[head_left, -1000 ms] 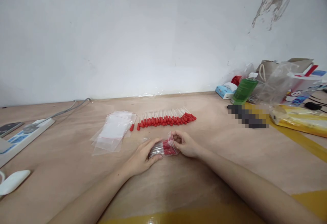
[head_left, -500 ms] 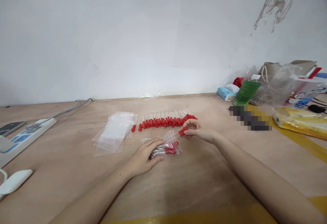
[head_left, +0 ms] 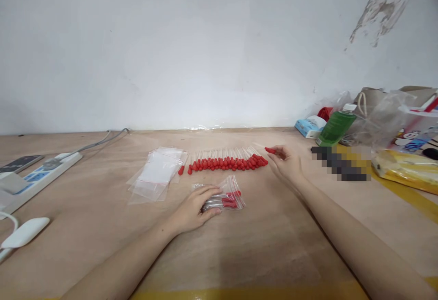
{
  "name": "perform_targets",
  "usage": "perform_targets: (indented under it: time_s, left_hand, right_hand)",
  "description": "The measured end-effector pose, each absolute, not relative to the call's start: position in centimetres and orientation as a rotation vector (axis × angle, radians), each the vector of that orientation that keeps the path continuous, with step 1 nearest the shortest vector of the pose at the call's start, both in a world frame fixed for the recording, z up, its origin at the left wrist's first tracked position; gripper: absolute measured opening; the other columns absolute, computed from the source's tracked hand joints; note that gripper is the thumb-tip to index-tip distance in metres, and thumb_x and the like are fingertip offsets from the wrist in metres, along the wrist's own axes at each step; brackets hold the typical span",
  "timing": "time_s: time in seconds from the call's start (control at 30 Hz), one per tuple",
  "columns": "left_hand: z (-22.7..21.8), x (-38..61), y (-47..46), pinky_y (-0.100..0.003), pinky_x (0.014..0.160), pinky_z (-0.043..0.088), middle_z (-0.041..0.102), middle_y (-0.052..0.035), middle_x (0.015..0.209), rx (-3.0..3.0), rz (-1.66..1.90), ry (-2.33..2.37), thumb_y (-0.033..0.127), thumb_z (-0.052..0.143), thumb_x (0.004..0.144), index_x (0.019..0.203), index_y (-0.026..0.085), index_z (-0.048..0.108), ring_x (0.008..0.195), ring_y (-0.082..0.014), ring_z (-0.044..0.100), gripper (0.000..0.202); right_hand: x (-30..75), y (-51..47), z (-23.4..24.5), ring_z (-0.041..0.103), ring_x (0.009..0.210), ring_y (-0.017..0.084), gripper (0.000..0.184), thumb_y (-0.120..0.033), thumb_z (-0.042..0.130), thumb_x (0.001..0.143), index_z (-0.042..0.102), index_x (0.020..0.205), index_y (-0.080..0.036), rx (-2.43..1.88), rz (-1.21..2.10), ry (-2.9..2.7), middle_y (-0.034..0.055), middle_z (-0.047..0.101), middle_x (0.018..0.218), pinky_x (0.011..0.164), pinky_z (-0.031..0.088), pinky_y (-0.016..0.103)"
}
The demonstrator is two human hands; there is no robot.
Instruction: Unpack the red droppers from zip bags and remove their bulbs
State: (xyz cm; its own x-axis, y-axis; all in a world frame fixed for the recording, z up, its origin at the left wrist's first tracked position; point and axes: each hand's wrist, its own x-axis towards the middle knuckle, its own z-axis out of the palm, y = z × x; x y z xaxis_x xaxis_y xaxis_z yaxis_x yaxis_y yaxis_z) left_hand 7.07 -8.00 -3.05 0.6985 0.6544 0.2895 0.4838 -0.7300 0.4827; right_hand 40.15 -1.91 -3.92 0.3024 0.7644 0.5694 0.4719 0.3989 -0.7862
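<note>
My left hand (head_left: 195, 208) rests on a clear zip bag (head_left: 241, 204), its thumb and fingers on either side. Inside the bag lie several glass droppers with red rubber bulbs (head_left: 230, 202), partly covered by my fingers. My right hand (head_left: 288, 162) pinches a dropper (head_left: 270, 150) by its red bulb, and the thin glass tube points left. That hand is just beyond the right end of a long row of droppers (head_left: 222, 163), laid side by side with bulbs toward me. Left of the row is a loose stack of flat zip bags (head_left: 155, 167).
A white power strip (head_left: 44, 179), a phone (head_left: 20, 163) and a white plug-like object (head_left: 27, 233) are at the left. At the right stand a green bottle (head_left: 337, 127), a tissue pack (head_left: 310, 127), plastic bags and a yellow package (head_left: 407, 167). The wall closes off the back.
My right hand has moved from the bag's mouth up and right to the row's end. Whether it holds the same dropper, I cannot tell. My left hand stays on the bag.
</note>
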Motion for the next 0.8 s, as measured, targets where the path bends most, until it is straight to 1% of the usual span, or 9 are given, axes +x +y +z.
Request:
perform_targets:
  time_s: [0.1, 0.23, 0.37, 0.5, 0.63, 0.7, 0.8]
  left_hand:
    - [-3.0, 7.0, -8.0, -0.039, 0.097, 0.038, 0.050, -0.0069, 0.126, 2.538, 0.633, 0.887, 0.039, 0.052, 0.082, 0.124, 0.025, 0.044, 0.116, -0.0210, 0.046, 0.045]
    - [-3.0, 7.0, -8.0, -0.039, 0.098, 0.037, 0.049, -0.0066, 0.126, 2.543, 0.615, 0.896, 0.039, 0.052, 0.083, 0.124, 0.025, 0.044, 0.116, -0.0208, 0.045, 0.045]
    - [-3.0, 7.0, -8.0, -0.040, 0.098, 0.037, 0.049, -0.0068, 0.127, 2.542, 0.623, 0.885, 0.040, 0.052, 0.083, 0.125, 0.026, 0.044, 0.117, -0.0214, 0.045, 0.045]
    - [-3.0, 7.1, -8.0, -0.039, 0.098, 0.038, 0.049, -0.0069, 0.127, 2.539, 0.618, 0.893, 0.040, 0.052, 0.082, 0.124, 0.025, 0.045, 0.116, -0.0210, 0.045, 0.045]
    - [-3.0, 7.1, -8.0, -0.040, 0.098, 0.037, 0.049, -0.0068, 0.126, 2.544, 0.613, 0.896, 0.040, 0.053, 0.082, 0.124, 0.025, 0.045, 0.117, -0.0211, 0.045, 0.045]
    - [-3.0, 7.1, -8.0, -0.040, 0.098, 0.037, 0.050, -0.0070, 0.125, 2.544, 0.620, 0.894, 0.040, 0.053, 0.082, 0.124, 0.025, 0.045, 0.116, -0.0213, 0.045, 0.045]
    - [-3.0, 7.1, -8.0, -0.040, 0.098, 0.038, 0.050, -0.0073, 0.125, 2.541, 0.634, 0.886, 0.040, 0.053, 0.082, 0.124, 0.025, 0.045, 0.115, -0.0215, 0.046, 0.045]
  right_hand:
    - [39.8, -2.1, -5.0, 0.062, 0.078, 0.017, 0.022, -0.033, 0.055, 0.075, 0.063, 0.090, -0.019, -1.313, 0.190, -1.554, 0.0060, 0.067, 0.089, 0.075, 0.050, 0.034]
    - [40.0, -2.3, -5.1, 0.062, 0.087, 0.019, 0.024, -0.028, 0.047, 0.080, 0.064, 0.095, -0.020, -1.317, 0.114, -1.747, 0.0059, 0.067, 0.096, 0.081, 0.049, 0.035]
    - [40.2, -2.1, -5.3, 0.061, 0.092, 0.020, 0.028, -0.032, 0.044, 0.082, 0.062, 0.100, -0.020, -1.354, 0.116, -1.748, 0.0074, 0.065, 0.101, 0.083, 0.048, 0.036]
    - [39.9, -2.1, -5.3, 0.060, 0.091, 0.020, 0.035, -0.041, 0.051, 0.078, 0.059, 0.104, -0.019, -1.392, 0.159, -1.704, 0.0083, 0.064, 0.102, 0.081, 0.048, 0.036]
    - [39.2, -2.3, -4.9, 0.059, 0.091, 0.021, 0.036, -0.045, 0.056, 0.075, 0.061, 0.099, -0.019, -1.375, 0.033, -1.715, 0.0077, 0.064, 0.098, 0.082, 0.046, 0.037]
    - [38.8, -2.3, -4.6, 0.058, 0.088, 0.021, 0.031, -0.044, 0.056, 0.075, 0.063, 0.093, -0.019, -1.350, -0.053, -1.733, 0.0074, 0.064, 0.093, 0.082, 0.045, 0.037]
    - [38.4, -2.2, -4.4, 0.057, 0.081, 0.020, 0.025, -0.040, 0.055, 0.077, 0.065, 0.085, -0.019, -1.344, -0.108, -1.742, 0.0069, 0.064, 0.085, 0.077, 0.045, 0.035]
